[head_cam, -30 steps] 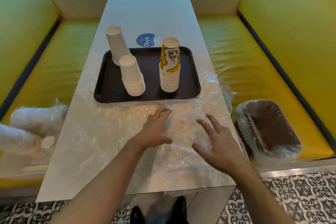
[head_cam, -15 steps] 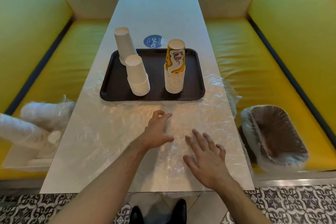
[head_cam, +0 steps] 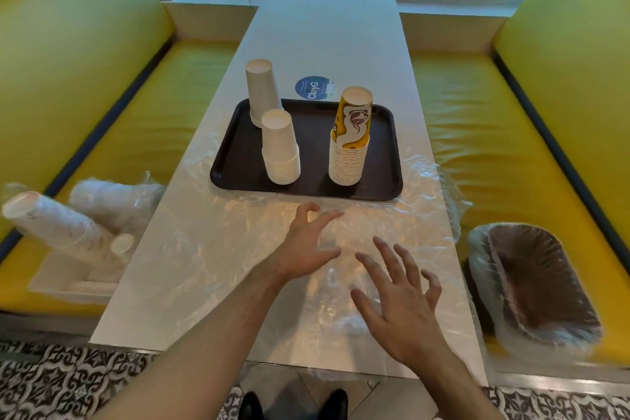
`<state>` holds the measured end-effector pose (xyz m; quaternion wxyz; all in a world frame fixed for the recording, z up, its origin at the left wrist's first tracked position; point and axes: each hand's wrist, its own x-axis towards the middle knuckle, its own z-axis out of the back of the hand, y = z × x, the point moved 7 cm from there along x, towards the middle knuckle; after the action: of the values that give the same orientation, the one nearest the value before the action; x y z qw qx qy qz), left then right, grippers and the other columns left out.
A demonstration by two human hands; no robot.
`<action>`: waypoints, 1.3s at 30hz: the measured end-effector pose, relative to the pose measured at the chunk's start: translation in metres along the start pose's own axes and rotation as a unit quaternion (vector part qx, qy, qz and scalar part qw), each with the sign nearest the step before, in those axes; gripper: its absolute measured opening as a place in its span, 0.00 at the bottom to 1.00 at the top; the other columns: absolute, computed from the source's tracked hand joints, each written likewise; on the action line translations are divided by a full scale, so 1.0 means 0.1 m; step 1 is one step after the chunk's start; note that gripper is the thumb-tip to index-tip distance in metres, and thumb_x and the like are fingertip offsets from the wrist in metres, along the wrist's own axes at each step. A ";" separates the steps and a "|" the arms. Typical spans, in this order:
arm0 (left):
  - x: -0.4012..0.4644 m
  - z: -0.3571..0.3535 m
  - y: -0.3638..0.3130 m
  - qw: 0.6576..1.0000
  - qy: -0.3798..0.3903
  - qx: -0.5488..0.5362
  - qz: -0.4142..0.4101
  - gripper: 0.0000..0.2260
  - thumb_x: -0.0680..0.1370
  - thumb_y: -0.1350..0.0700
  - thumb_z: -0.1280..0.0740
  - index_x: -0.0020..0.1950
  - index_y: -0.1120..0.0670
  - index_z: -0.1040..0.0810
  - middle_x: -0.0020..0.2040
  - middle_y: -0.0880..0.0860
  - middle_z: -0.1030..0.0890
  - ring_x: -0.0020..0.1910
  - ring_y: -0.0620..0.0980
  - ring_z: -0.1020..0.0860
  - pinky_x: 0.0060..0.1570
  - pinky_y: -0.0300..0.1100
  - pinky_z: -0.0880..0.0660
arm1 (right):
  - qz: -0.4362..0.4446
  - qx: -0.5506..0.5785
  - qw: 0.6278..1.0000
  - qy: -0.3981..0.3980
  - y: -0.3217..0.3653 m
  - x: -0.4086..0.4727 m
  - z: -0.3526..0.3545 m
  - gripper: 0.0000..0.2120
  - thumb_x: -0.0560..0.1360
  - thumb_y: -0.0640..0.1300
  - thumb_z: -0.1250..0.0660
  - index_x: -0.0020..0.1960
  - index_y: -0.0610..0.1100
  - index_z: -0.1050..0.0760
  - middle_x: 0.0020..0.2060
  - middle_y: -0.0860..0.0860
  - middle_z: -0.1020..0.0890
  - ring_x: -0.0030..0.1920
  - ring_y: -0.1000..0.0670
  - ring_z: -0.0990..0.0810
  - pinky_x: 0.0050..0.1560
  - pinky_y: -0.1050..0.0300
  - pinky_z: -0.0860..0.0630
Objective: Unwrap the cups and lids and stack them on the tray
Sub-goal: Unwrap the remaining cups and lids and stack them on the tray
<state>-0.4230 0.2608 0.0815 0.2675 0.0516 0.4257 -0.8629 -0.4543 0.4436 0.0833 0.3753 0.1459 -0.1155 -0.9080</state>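
Nearest, both hands hover spread-fingered over clear plastic wrap point(head_cam: 375, 225) on the desk point(head_cam: 327, 37), the right hand point(head_cam: 400, 303) slightly closer than the left hand point(head_cam: 306, 245); contact with the film is hard to judge. Beyond, the dark tray point(head_cam: 385, 153) carries three upside-down cup stacks: the short white stack point(head_cam: 280, 147), the yellow-printed stack point(head_cam: 350, 136) and the tall white stack point(head_cam: 262, 89), partly hidden behind the short one.

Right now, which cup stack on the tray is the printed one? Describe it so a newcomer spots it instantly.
Find the dark tray on the white table. Three upside-down cup stacks stand on it; take the one on the right, the printed stack. Its top cup is yellow with a brown swirl, while the short white stack and tall white stack are plain.
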 end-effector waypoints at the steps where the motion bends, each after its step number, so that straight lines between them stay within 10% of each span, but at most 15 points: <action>1: -0.03 0.05 0.00 1.000 -0.012 -0.002 -0.002 0.28 0.79 0.50 0.28 0.76 0.38 0.34 0.79 0.46 0.47 0.77 0.53 0.39 0.75 0.49 0.34 | 0.002 -0.012 1.000 -0.008 0.05 0.02 0.06 0.30 0.76 0.68 0.54 0.77 0.66 0.44 0.81 0.62 0.57 0.79 0.55 0.63 0.72 0.42 0.58; 9: -0.31 0.67 0.31 0.990 -0.125 -0.062 -0.010 0.21 0.78 0.59 0.29 0.70 0.46 0.25 0.70 0.49 0.36 0.68 0.49 0.29 0.71 0.44 0.30 | -0.003 -0.125 0.992 0.005 0.59 0.18 0.48 0.29 0.69 0.69 0.47 0.68 0.64 0.29 0.77 0.54 0.35 0.75 0.46 0.39 0.63 0.35 0.44; 14: -0.49 1.12 0.76 0.981 -0.165 -0.104 0.013 0.18 0.78 0.60 0.31 0.67 0.48 0.23 0.68 0.48 0.34 0.58 0.46 0.27 0.66 0.39 0.27 | -0.036 -0.205 0.976 0.066 0.86 0.39 0.45 0.31 0.76 0.71 0.50 0.76 0.67 0.50 0.81 0.60 0.57 0.79 0.50 0.55 0.67 0.35 0.49; 20: -0.53 1.59 1.39 0.978 -0.183 -0.103 -0.003 0.16 0.76 0.63 0.31 0.62 0.50 0.20 0.60 0.46 0.30 0.47 0.36 0.28 0.50 0.23 0.34 | -0.080 -0.232 0.961 0.124 0.95 0.51 0.19 0.36 0.69 0.75 0.53 0.76 0.67 0.49 0.80 0.60 0.57 0.75 0.47 0.56 0.72 0.36 0.41; 29: -0.77 2.35 2.75 0.963 -0.252 -0.079 0.049 0.12 0.74 0.66 0.32 0.53 0.53 0.17 0.43 0.42 0.25 0.42 0.36 0.26 0.45 0.26 0.31 | 0.097 -0.012 0.995 0.001 3.28 1.35 -0.21 0.20 0.74 0.48 0.30 0.66 0.53 0.24 0.64 0.50 0.20 0.62 0.42 0.23 0.59 0.45 0.27; 39: -1.06 2.45 4.35 0.972 -0.190 0.039 0.131 0.08 0.78 0.58 0.32 0.56 0.53 0.18 0.54 0.49 0.17 0.57 0.52 0.23 0.59 0.48 0.29 | 0.130 0.043 0.976 0.171 4.85 2.11 -1.86 0.24 0.75 0.39 0.34 0.71 0.46 0.30 0.65 0.46 0.25 0.63 0.41 0.24 0.54 0.48 0.22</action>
<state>-0.0787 -0.0971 -0.0374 0.4523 -0.0478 0.3225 -0.8301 -0.2177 -0.0617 0.0276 0.4979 0.2984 -0.1065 -0.8073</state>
